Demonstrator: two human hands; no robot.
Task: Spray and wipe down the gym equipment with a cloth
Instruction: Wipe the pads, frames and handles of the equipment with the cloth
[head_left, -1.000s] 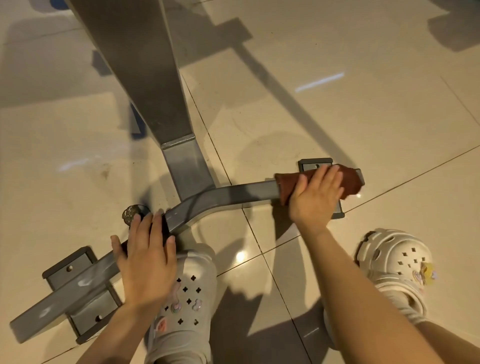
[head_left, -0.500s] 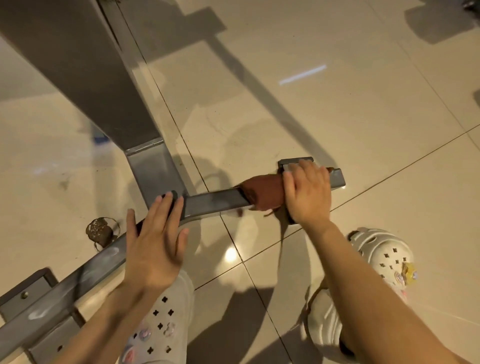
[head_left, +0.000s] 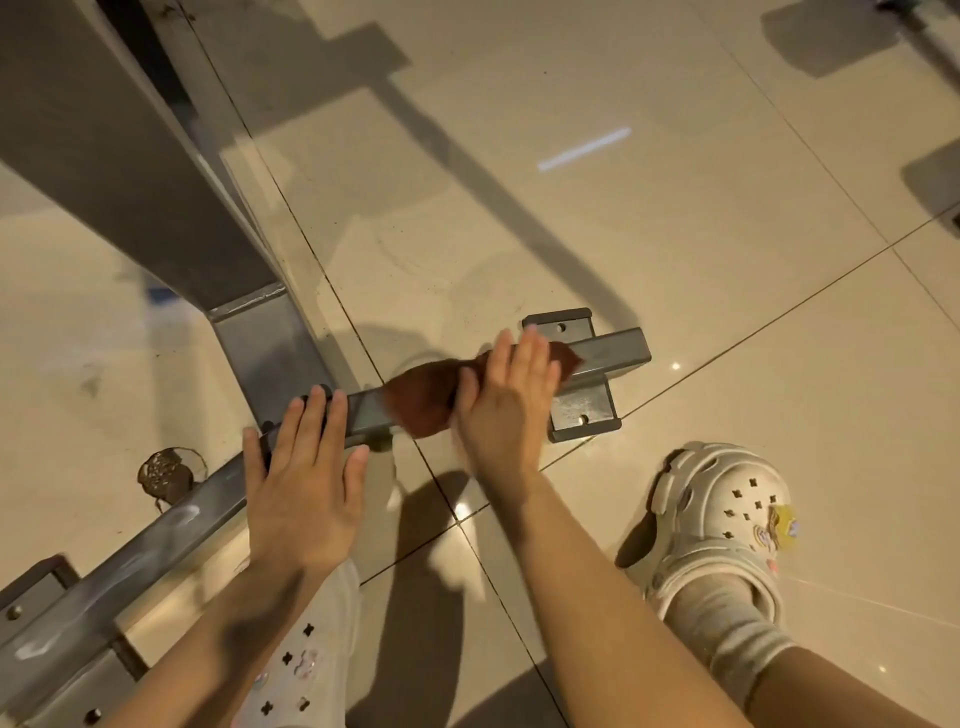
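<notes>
Since a second ago the right hand (head_left: 506, 400) has drawn the brown cloth (head_left: 423, 397) inward along the grey base bar (head_left: 613, 353), away from the bar's far end, which now lies bare past the floor plate (head_left: 582, 410). The left hand (head_left: 304, 483) has also shifted up the bar toward the upright post (head_left: 270, 343), clear of the plate at the near end.

The right hand's grip looks flat: its fingers lie straight over the cloth and press it onto the top of the bar, though motion blur hides whether the thumb hooks beneath. The cloth bunches over the bar, left of the palm. The left hand's fingers are straight too, resting on the bar as a brace and holding nothing.

Judging from this, the far end is done and the wipe is working toward the middle joint. No spray bottle is in view. A small dark clump (head_left: 166, 473) lies on the tiled floor (head_left: 675, 208) just beside the bar.
</notes>
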